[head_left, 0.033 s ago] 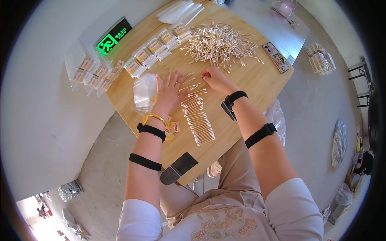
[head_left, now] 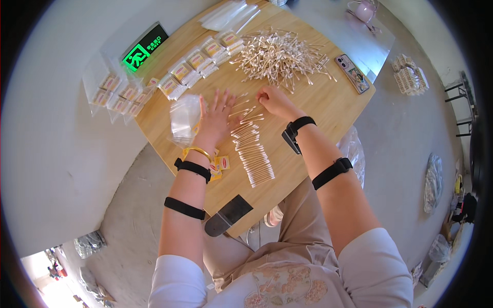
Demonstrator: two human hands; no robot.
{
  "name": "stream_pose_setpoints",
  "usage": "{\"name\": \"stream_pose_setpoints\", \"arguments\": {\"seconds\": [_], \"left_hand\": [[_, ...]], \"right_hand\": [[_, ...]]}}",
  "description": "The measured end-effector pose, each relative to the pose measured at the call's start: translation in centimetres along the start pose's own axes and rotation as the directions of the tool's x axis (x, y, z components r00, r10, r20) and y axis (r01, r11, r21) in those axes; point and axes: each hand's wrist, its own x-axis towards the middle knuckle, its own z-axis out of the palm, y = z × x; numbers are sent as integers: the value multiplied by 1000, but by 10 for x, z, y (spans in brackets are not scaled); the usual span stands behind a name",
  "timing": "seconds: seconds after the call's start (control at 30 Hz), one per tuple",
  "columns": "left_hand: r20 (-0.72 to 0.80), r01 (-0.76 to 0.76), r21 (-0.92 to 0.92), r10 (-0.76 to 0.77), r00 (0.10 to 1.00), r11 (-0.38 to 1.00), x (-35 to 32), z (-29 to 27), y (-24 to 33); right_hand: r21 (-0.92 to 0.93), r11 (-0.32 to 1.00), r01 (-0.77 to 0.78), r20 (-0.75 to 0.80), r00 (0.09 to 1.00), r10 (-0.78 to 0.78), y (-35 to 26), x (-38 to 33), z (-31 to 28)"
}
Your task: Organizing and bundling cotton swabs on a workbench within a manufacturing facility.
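Cotton swabs (head_left: 252, 154) lie side by side in a ladder-like row on the wooden table (head_left: 303, 136). At the row's far end several swabs are tilted and less even. Beside that end, my left hand (head_left: 216, 117) rests palm down with its fingers spread, the fingertips next to the loose swabs. My right hand (head_left: 277, 102) is closed just to the right of the far end; its fingers are curled, and whatever they may hold is hidden. Beyond both hands is a big loose heap of cotton swabs (head_left: 282, 56).
Clear plastic bags (head_left: 184, 117) and yellow cards (head_left: 222, 163) lie by my left arm. Packed swab bags (head_left: 186, 72) line the table's far left side. A phone (head_left: 352, 74) sits at the right edge, a black flat piece (head_left: 228, 213) at the near edge. Plastic sleeves (head_left: 228, 15) lie at the back.
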Motion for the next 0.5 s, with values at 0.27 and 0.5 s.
{"name": "stream_pose_setpoints", "arguments": {"seconds": [0.27, 0.5], "left_hand": [[-83, -142, -51, 138, 987, 988, -17, -1, 17], [-70, 1, -100, -8, 998, 995, -17, 3, 49]], "right_hand": [[-3, 1000, -3, 25, 1000, 3, 10, 1, -3], [-278, 957, 78, -139, 983, -120, -27, 0, -11]]}}
